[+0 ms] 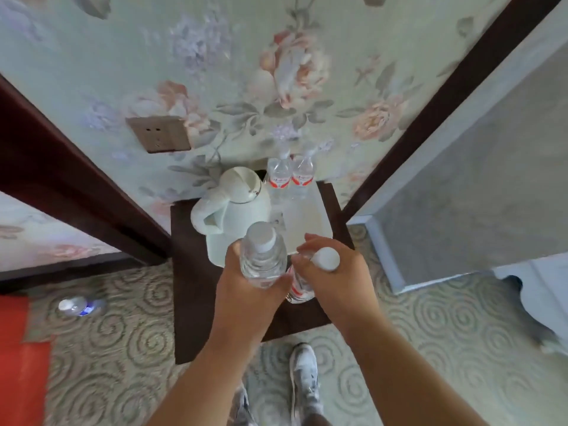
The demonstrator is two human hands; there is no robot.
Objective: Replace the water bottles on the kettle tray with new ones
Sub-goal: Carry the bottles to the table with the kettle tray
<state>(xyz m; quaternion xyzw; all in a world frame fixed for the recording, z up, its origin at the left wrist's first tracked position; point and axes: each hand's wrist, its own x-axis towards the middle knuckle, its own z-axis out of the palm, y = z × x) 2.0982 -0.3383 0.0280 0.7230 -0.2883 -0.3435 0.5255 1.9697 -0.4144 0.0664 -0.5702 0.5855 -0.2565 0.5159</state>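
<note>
while both arms reach down over it, the dark brown desk stands against the flowered wallpaper, with swirl-patterned carpet spreading below the hands. beyond the fingers, the white kettle tray lies on the desk, and the pale kettle sits on its left part, just past the left fingers. further beyond the fingers, at the far edge of the tray by the wall, two water bottles with red labels, one on the left and one on the right, stand upright and touching each other. the left hand has its fingers wrapped around a clear bottle, cap towards the camera. the right hand has its fingers curled about the neck of a second bottle with a red label, its white cap poking up between them; the two held bottles are just beside each other. well to the left of the fingers, a bottle with a blue label lies on the carpet. below the wrists, white shoes show on the floor. a wall socket sits up left of the kettle.
</note>
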